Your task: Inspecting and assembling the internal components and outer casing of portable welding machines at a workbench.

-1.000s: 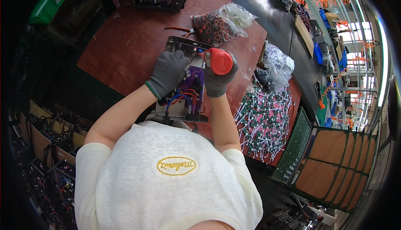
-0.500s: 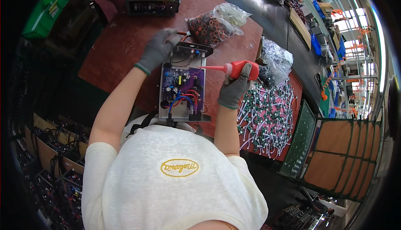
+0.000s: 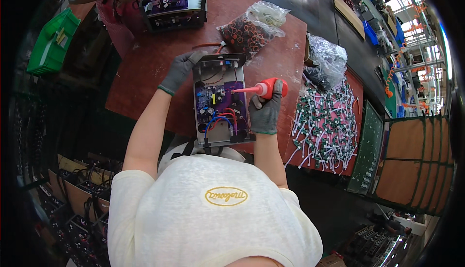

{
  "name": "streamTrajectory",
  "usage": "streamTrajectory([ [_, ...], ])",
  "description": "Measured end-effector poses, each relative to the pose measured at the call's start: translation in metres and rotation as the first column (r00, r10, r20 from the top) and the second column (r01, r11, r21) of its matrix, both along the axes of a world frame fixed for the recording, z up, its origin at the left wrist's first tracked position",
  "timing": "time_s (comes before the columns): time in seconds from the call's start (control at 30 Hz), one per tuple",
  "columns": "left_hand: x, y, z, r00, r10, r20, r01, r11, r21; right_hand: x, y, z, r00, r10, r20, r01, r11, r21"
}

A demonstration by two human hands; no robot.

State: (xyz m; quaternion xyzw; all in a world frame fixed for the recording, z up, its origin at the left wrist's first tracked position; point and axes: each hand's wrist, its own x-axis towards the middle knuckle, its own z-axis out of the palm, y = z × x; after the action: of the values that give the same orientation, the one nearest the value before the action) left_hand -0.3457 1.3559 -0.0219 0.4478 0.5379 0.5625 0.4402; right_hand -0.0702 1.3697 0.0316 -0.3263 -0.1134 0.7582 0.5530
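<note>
A clear plastic bag of dark rings [image 3: 252,27] lies near the red surface's [image 3: 145,73] far edge, and another crumpled clear bag [image 3: 328,59] sits at its right edge.

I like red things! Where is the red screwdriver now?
In the head view, the red-handled screwdriver is in the gloved right hand, its tip over the purple circuit board.

My right hand [image 3: 265,114] wraps the red screwdriver [image 3: 265,89], so most of its handle is hidden under my glove, and its tip is too small to make out against the purple board [image 3: 219,103]. My left hand [image 3: 180,70] covers the far corner of the metal case [image 3: 218,100]. My shirt hides the case's near edge. The other person's case [image 3: 174,3] is cut off at the top edge.
</note>
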Motion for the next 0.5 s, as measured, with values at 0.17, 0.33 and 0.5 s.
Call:
streamTrajectory([
  [0.17,-0.025,-0.026,-0.017,0.966,0.034,0.255,-0.068,0.990,0.122,-0.023,-0.010,0.025,0.991,-0.020,0.134,0.002,0.992,0.130],
  [0.33,-0.054,-0.072,-0.035,0.862,0.163,0.481,-0.193,0.981,0.014,-0.060,-0.001,0.039,0.960,-0.109,0.259,0.033,0.959,0.281],
  [0.5,-0.069,-0.093,-0.048,0.853,0.226,0.470,-0.241,0.970,-0.030,-0.118,-0.003,0.043,0.934,-0.139,0.330,0.033,0.951,0.306],
])
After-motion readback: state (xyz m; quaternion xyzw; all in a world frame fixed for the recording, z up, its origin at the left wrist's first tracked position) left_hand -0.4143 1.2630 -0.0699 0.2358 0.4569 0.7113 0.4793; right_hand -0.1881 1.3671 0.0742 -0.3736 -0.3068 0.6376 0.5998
